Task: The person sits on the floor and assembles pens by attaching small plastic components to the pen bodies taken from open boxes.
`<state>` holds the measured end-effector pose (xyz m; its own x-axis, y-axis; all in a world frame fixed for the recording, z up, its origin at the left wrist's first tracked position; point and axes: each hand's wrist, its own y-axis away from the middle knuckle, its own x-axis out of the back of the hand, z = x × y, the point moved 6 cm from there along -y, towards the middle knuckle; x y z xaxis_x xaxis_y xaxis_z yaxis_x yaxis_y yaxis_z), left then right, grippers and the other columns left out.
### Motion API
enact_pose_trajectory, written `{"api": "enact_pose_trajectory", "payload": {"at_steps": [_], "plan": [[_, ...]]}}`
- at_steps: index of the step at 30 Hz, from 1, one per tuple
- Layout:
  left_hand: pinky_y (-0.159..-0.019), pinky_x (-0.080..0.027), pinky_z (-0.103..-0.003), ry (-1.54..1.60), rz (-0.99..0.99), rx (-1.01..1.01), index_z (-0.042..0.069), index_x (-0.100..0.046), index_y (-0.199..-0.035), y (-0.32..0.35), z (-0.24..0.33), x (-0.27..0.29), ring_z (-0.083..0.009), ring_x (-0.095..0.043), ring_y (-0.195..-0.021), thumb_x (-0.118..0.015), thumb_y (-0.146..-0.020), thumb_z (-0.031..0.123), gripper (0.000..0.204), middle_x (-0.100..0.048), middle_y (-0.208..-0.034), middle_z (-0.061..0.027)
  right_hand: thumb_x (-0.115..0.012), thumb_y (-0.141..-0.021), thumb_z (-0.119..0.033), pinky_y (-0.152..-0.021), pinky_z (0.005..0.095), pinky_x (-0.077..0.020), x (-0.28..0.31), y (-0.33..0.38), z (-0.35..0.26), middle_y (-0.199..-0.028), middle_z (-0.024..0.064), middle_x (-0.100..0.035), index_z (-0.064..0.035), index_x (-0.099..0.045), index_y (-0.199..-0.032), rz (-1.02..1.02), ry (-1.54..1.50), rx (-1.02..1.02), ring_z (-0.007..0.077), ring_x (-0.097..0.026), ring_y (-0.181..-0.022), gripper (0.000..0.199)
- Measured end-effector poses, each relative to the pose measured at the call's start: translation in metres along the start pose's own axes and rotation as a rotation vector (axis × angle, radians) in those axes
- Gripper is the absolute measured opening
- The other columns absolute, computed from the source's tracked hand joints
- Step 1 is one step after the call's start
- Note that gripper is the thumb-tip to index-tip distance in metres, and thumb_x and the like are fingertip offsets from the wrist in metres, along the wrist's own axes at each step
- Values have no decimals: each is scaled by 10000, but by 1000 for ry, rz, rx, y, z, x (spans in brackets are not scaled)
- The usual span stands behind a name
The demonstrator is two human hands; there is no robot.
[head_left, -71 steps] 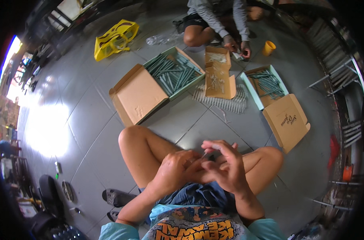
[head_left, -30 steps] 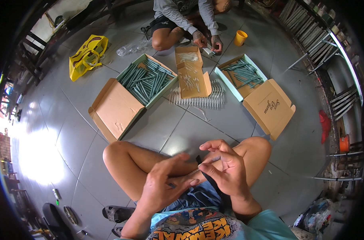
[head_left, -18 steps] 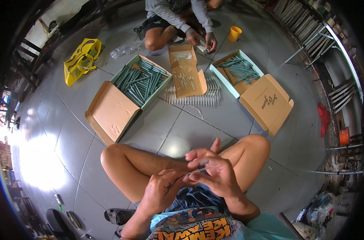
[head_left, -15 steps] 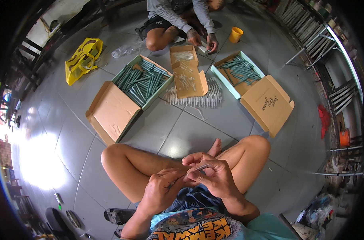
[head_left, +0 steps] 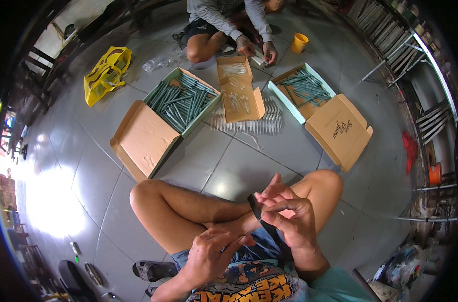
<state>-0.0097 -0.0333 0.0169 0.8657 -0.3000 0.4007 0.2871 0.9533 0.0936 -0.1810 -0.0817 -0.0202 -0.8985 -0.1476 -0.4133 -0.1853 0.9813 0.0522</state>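
Note:
Over my lap, my right hand (head_left: 292,219) pinches a narrow dark strip (head_left: 255,207) between thumb and bent fingers, its other fingers raised. The strip slants downward past the hand towards my shorts. Lower and to the left, my left hand (head_left: 211,250) is closed with its fingertips pressed together; whatever they grip is too small to make out. The two hands are apart. Beyond my crossed legs lies an open box (head_left: 194,132) full of dark green sticks (head_left: 178,103). A second box (head_left: 288,108) at the right holds fewer green sticks (head_left: 307,86).
Between the boxes, a cardboard tray (head_left: 237,117) of small clear pieces rests by a row of clear plastic spikes (head_left: 274,121). A person (head_left: 228,30) sits opposite, handling a pale object. A yellow bag (head_left: 95,88) and a yellow cup (head_left: 299,44) stand on the tiled floor.
My hands have drawn apart, the right one rising to the right. A thin stick showed at my right fingers before; now a dark strip shows there. The other person's hands moved slightly.

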Motion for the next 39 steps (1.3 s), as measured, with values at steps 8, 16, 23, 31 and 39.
{"api": "enact_pose_trajectory", "payload": {"at_steps": [8, 16, 23, 31, 39], "plan": [[-745, -543, -273, 134, 71, 389, -32, -716, -1004, 35, -43, 14, -129, -699, -786, -561, -999, 149, 238, -759, -876, -97, -610, -970, -242, -1033, 396, -442, 122, -11, -40, -1144, 100, -608, 0, -549, -1203, 557, 226, 216, 235, -602, -1105, 341], [-605, -508, -292, 191, 144, 255, -19, -710, -1000, 4, -32, -8, -145, -668, -646, -604, -980, 169, 216, -748, -825, -112, -702, -882, 3, -909, 336, -546, -27, -3, 42, -1185, 165, -592, 37, -611, -1160, -177, -100, -286, 230, -582, -1129, 294], [-558, -459, -277, 101, 217, 297, 2, -716, -964, -3, -20, 5, -95, -566, -607, -625, -966, 167, 188, -676, -691, -111, -632, -923, 26, -845, 334, -599, -34, -9, 34, -1132, 157, -606, 47, -661, -984, -226, -126, -103, 217, -691, -840, 71], [-651, -536, -305, 49, 27, 244, 30, -736, -985, -6, -20, -3, -224, -725, -743, -611, -950, 118, 157, -737, -846, -135, -681, -869, 61, -987, 375, -459, -6, -8, 17, -1001, 104, -695, 6, -704, -940, -32, 81, 35, 168, -639, -979, 92], [-825, -538, -299, -1, 209, 495, -1, -722, -1001, 21, -59, 26, -191, -714, -926, -673, -900, 82, 139, -747, -984, -119, -609, -951, -54, -911, 330, -485, 49, -32, -27, -951, 115, -690, 23, -653, -896, 263, 270, 46, 203, -643, -960, 105]]}}
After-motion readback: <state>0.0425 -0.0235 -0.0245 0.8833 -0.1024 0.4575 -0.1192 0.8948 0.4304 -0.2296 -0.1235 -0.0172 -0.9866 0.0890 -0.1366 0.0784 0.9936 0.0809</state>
